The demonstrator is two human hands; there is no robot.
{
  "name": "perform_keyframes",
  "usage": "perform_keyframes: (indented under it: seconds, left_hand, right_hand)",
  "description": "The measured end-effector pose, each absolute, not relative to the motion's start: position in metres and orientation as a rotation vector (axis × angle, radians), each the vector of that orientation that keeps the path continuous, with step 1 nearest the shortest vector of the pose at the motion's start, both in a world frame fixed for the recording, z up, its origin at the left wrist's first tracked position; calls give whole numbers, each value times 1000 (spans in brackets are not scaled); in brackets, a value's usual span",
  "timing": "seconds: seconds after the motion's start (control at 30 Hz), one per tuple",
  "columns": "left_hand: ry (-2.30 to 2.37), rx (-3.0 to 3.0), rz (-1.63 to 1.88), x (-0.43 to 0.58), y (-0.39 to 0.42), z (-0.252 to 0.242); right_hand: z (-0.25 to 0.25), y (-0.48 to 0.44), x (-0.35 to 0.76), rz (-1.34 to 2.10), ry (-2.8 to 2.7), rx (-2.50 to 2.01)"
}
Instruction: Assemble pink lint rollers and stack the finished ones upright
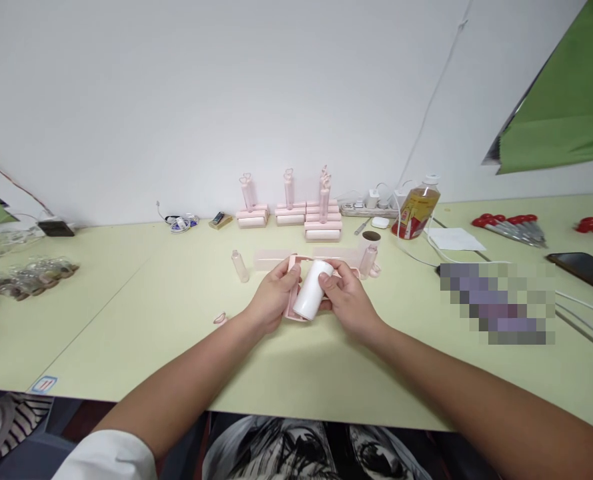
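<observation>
My left hand point(271, 297) grips a pink plastic frame point(293, 293) by its left side, just above the pale green table point(126, 313). My right hand point(346, 300) is closed round a white roll point(313, 289) that lies in or against that frame. Right behind my hands lie clear pink cover pieces point(276, 259) and two small clear tubes: one point(239, 265) to the left, one point(369, 259) to the right. A small pink piece point(220, 319) lies on the table near my left wrist.
Stacks of finished pink rollers point(290, 212) with upright handles stand by the wall. A bottle of amber liquid point(418, 208), a power strip point(369, 208), red-handled tools point(511, 225), a dark phone point(589, 268) and white cables lie to the right. Bagged items point(21, 277) sit far left.
</observation>
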State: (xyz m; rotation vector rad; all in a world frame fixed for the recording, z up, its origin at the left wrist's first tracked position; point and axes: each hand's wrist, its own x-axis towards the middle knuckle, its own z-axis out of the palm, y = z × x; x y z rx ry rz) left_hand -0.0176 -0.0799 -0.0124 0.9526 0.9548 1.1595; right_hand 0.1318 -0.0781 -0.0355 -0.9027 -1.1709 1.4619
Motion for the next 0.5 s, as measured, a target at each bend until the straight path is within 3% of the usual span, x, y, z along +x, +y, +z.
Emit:
perform_keyframes:
  seconds: [0.23,0.5]
  left_hand:
    - [956,891,1237,-13,-83,-15]
    - [1025,1321,1223,-32,-79,-10]
  right_hand:
    - [-29,-92,127,1554,-1247,-902]
    - [-30,-92,135,1388,-1515,-917]
